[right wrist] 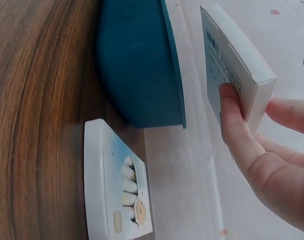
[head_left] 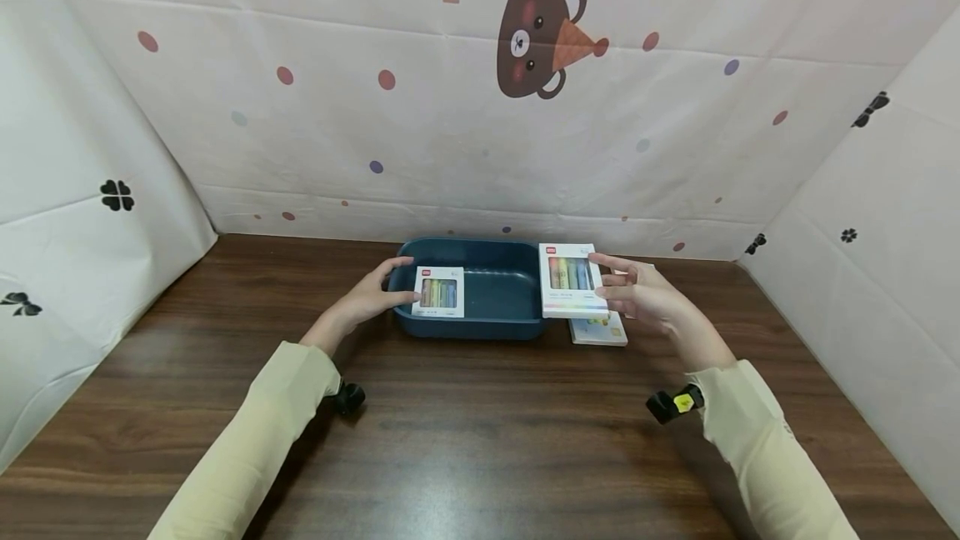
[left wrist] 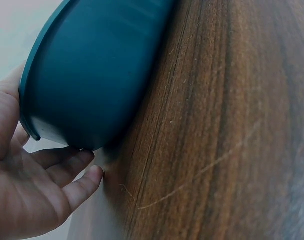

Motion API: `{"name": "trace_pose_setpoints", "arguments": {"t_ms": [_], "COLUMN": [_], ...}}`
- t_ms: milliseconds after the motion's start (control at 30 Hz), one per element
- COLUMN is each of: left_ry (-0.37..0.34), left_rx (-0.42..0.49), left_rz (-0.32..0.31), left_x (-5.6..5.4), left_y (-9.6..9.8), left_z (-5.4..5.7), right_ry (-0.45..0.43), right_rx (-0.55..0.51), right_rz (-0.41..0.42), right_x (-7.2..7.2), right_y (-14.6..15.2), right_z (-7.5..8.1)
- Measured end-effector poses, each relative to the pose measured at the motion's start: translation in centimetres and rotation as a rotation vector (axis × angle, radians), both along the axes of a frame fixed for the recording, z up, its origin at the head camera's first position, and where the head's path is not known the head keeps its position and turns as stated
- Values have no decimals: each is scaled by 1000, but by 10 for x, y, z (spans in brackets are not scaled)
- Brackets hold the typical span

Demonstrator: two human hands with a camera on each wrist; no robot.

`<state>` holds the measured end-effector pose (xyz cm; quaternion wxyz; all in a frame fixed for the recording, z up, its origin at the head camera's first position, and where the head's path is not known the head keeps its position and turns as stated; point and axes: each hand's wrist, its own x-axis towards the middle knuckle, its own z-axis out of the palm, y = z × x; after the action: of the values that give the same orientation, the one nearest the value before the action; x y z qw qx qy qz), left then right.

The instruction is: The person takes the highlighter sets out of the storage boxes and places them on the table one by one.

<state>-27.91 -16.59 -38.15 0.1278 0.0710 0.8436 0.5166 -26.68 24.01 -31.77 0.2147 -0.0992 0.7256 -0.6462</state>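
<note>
- A blue bin (head_left: 504,294) stands on the worktop (head_left: 465,440) near the wall cloth (head_left: 435,123).
- 1 small box (head_left: 438,292) lies inside, at its left; 1 loose box (head_left: 598,330) lies just beside its right end.
- Left grip (head_left: 367,294): curled round the bin's left rim.
- Right grip (head_left: 645,294): pinches a raised box (head_left: 572,280) by the right rim.
- Red logos: too small to read; cloth: sideways "and".

Pale yellow sleeves (head_left: 251,440), black wrist cameras (head_left: 663,407), yellow label (head_left: 683,402)
</note>
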Motion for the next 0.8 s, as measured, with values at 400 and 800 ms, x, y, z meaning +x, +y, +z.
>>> {"name": "trace_pose_setpoints", "arguments": {"t_ms": [400,800], "left_ry": [-32,-24], "left_rx": [18,7], "left_rz": [-2,-1], "left_x": [23,21], "left_y": [11,11], "left_z": [29,28], "right_ry": [-11,20], "right_rx": [-76,-86], "right_rz": [23,32], "right_x": [9,18], "right_y": [21,42], "right_z": [2,0]}}
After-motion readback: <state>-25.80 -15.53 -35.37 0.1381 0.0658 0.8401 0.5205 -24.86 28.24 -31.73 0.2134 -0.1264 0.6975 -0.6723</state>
